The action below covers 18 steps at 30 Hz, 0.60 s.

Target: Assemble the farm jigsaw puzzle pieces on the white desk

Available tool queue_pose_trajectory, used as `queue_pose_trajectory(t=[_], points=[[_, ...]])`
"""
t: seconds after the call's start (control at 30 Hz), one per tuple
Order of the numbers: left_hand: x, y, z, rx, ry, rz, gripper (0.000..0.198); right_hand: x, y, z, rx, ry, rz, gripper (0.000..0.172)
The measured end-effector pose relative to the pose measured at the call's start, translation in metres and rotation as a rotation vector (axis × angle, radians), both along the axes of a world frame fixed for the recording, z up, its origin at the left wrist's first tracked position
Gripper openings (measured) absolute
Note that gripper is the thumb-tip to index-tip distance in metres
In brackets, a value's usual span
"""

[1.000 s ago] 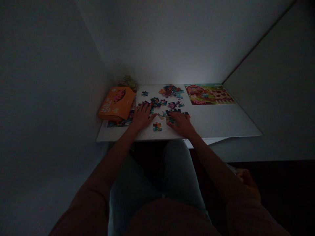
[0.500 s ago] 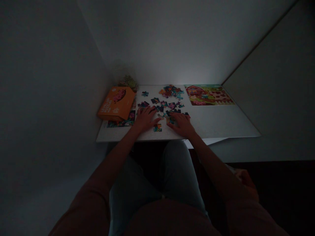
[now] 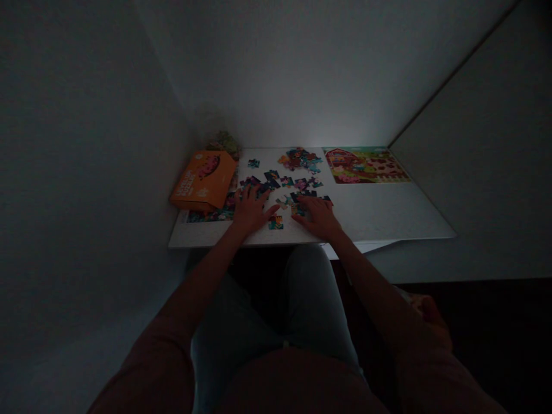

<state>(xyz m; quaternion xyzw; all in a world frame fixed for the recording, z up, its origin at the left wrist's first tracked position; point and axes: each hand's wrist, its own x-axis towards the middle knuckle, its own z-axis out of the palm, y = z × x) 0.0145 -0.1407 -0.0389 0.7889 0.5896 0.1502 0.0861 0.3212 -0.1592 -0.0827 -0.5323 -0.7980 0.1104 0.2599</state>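
- L hand [image 3: 249, 208]: grip wide, fingers spread flat on loose puzzle pieces [image 3: 280, 183], just right of orange box [image 3: 203, 180].
- R hand [image 3: 317, 217]: farther right of box, palm down on pieces. Too dim, I can't tell if its grip pinches one.
- Step, I reckon: sorting thru pieces on surface [image 3: 379, 213].
- Next move needs one piece singled out, e.g. lone piece [image 3: 276, 222] btwn hands, w/ fingertip pinch.

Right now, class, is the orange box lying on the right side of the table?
No, the orange box lies at the left end of the table, near the left hand.
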Motion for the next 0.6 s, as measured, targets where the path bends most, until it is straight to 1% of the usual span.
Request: queue_pose_trajectory(t=[0.1,0.17,0.23,0.3,0.43,0.5,0.6], points=[[0.004,0.003,0.005,-0.003,0.053,-0.024,0.086,-0.002,-0.002,0.004,-0.010,-0.011,-0.007,0.064],[0.007,0.010,0.007,0.010,0.084,-0.050,0.084,-0.003,-0.004,0.007,-0.017,-0.019,-0.014,0.063],[0.011,0.022,0.009,0.028,0.099,-0.061,0.083,-0.004,-0.005,0.009,-0.029,-0.027,-0.022,0.063],[0.015,0.039,0.010,0.031,0.088,-0.044,0.084,-0.005,-0.005,0.009,-0.035,-0.028,-0.027,0.062],[0.024,0.066,0.012,-0.041,0.048,0.003,0.086,-0.004,-0.002,0.005,-0.013,0.008,-0.006,0.061],[0.029,0.070,0.011,-0.062,0.046,-0.019,0.084,-0.003,0.000,0.002,-0.002,0.022,0.003,0.061],[0.036,0.064,0.006,-0.047,0.033,-0.092,0.075,-0.003,0.000,-0.002,0.007,0.034,0.007,0.062]])
